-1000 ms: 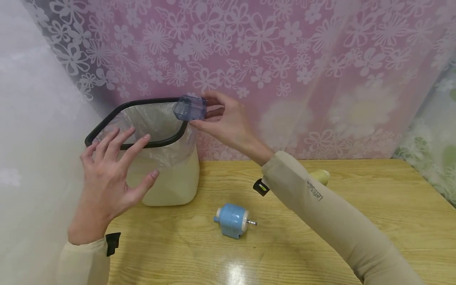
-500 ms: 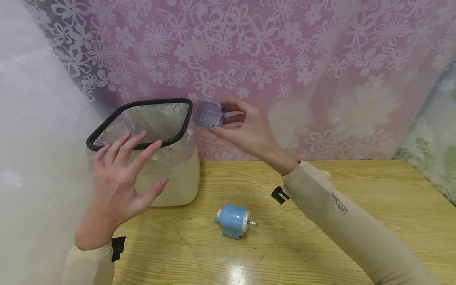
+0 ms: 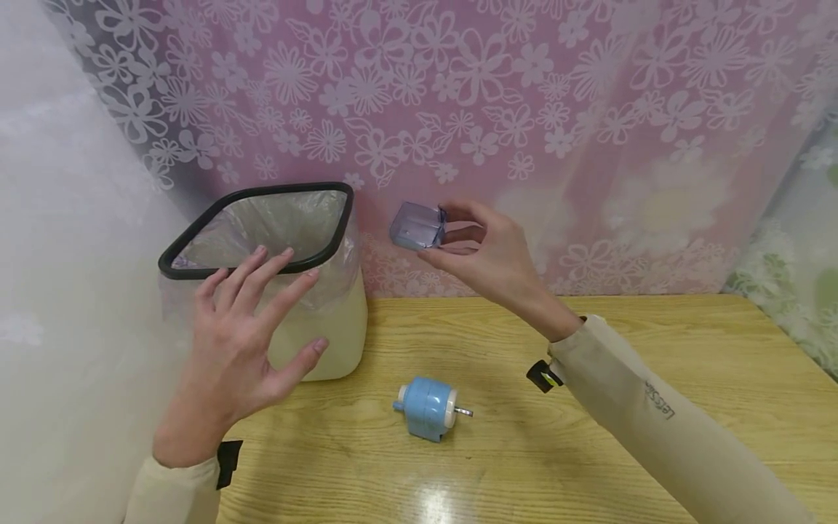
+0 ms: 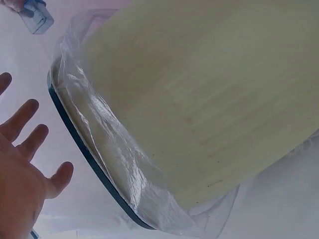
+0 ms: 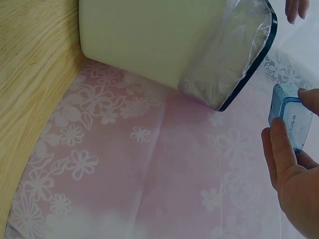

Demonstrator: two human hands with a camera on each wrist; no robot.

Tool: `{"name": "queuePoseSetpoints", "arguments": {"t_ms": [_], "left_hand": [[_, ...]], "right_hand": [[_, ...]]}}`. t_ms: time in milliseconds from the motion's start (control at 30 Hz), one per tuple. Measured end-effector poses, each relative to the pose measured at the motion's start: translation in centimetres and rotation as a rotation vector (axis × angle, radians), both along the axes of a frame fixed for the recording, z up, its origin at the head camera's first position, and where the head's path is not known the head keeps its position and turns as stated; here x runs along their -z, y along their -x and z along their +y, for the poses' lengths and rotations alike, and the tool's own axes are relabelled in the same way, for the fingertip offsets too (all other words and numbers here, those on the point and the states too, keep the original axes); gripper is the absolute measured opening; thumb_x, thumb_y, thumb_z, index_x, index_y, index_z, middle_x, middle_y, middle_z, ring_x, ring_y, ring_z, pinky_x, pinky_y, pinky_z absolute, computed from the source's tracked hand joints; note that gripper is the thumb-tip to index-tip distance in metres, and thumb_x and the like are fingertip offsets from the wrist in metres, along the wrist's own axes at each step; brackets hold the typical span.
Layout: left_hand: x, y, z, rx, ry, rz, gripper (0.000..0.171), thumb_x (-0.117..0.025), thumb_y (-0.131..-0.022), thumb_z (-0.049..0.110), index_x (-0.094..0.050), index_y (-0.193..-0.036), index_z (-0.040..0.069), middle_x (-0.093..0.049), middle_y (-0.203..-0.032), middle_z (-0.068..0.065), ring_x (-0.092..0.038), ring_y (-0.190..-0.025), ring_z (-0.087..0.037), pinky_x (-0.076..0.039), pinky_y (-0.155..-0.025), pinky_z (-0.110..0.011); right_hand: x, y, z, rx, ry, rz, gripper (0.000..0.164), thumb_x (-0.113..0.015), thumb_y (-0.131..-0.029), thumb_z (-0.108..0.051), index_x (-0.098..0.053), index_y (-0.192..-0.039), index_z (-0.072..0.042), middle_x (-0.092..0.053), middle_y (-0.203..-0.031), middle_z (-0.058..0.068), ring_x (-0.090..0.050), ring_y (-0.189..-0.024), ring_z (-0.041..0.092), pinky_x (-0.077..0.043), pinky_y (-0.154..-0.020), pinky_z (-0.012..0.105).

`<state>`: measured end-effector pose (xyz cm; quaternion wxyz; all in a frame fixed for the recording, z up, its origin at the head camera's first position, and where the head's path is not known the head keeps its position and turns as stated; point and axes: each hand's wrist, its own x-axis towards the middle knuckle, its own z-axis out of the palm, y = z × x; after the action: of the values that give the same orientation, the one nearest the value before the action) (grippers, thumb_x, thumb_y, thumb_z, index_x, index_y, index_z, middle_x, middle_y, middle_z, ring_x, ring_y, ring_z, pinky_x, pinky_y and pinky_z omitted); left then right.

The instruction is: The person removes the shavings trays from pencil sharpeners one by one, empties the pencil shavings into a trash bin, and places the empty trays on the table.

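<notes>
My right hand (image 3: 500, 258) pinches a small see-through bluish plastic box (image 3: 415, 225) between thumb and fingers, up off the table and right of the trash bin. In the right wrist view the box (image 5: 294, 114) shows raised lettering on one side. My left hand (image 3: 242, 349) holds nothing; its fingers are spread in front of the bin, overlapping the near rim in the head view. The cream trash bin (image 3: 340, 327) has a black rim and a clear liner bag. On the table lies a blue, barrel-shaped device (image 3: 427, 407) with white ends and a short metal shaft.
The bin stands at the back left of the wood-grain table (image 3: 497, 466), near a pink flowered curtain (image 3: 458, 94). A pale whitish sheet (image 3: 78, 291) hangs along the left, and another flowered sheet (image 3: 805, 255) is at the right.
My right hand has moved the plastic box from over the bin's right rim rightward and down, away from the bin. My left hand has shifted slightly right, with fingers still spread.
</notes>
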<state>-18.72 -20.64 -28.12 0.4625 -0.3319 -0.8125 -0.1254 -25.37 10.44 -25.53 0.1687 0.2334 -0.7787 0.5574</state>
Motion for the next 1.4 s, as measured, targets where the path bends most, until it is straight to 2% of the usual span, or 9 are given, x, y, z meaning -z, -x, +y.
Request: {"name": "queuePoseSetpoints", "arguments": {"t_ms": [333,567,833,1067,1400], "left_hand": [[0.5,-0.3,0.5,-0.004,0.051,-0.023,0.064,-0.045,-0.098,0.064,-0.064,-0.139,0.019,-0.057,-0.148,-0.017,-0.048,-0.141,-0.043,-0.024,-0.109,-0.079],[0.6,-0.6,0.9,-0.003,0.091,-0.018,0.064,-0.043,-0.099,0.064,-0.064,-0.138,0.019,-0.057,-0.148,-0.017,-0.049,-0.14,-0.044,-0.024,-0.108,-0.08],[1.1,-1.0,1.8,0.048,0.118,-0.009,0.06,-0.044,-0.099,0.06,-0.065,-0.137,0.019,-0.058,-0.146,-0.018,-0.051,-0.138,-0.045,-0.026,-0.105,-0.08],[2.2,-1.2,2.6,0.051,0.185,-0.11,0.064,-0.038,-0.1,0.065,-0.061,-0.142,0.023,-0.051,-0.154,-0.015,-0.043,-0.146,-0.041,-0.022,-0.11,-0.079],[4.0,-1.8,4.1,0.091,0.24,-0.182,0.066,-0.036,-0.099,0.068,-0.055,-0.148,0.029,-0.042,-0.162,-0.011,-0.037,-0.15,-0.039,-0.022,-0.111,-0.079]], "right_hand": [[1.1,-0.5,2.2,0.057,-0.034,-0.026,0.061,-0.084,-0.084,-0.014,-0.059,-0.14,-0.008,-0.064,-0.132,0.011,-0.071,-0.106,0.026,-0.06,-0.086,0.025],[1.8,-0.9,3.7,0.088,-0.054,-0.035,0.06,-0.082,-0.087,-0.011,-0.056,-0.141,-0.006,-0.062,-0.134,0.014,-0.07,-0.107,0.029,-0.059,-0.084,0.021],[2.7,-1.5,5.0,0.098,-0.071,-0.045,0.058,-0.081,-0.087,-0.009,-0.057,-0.139,-0.003,-0.063,-0.132,0.016,-0.07,-0.106,0.03,-0.058,-0.084,0.019],[3.6,-2.1,6.1,0.123,-0.104,-0.066,0.059,-0.081,-0.088,-0.011,-0.055,-0.141,-0.004,-0.062,-0.135,0.016,-0.07,-0.107,0.031,-0.058,-0.082,0.016],[5.0,-2.7,7.2,0.131,-0.096,-0.08,0.06,-0.081,-0.088,-0.011,-0.055,-0.141,-0.003,-0.061,-0.134,0.017,-0.069,-0.104,0.018,-0.057,-0.085,0.016]]}}
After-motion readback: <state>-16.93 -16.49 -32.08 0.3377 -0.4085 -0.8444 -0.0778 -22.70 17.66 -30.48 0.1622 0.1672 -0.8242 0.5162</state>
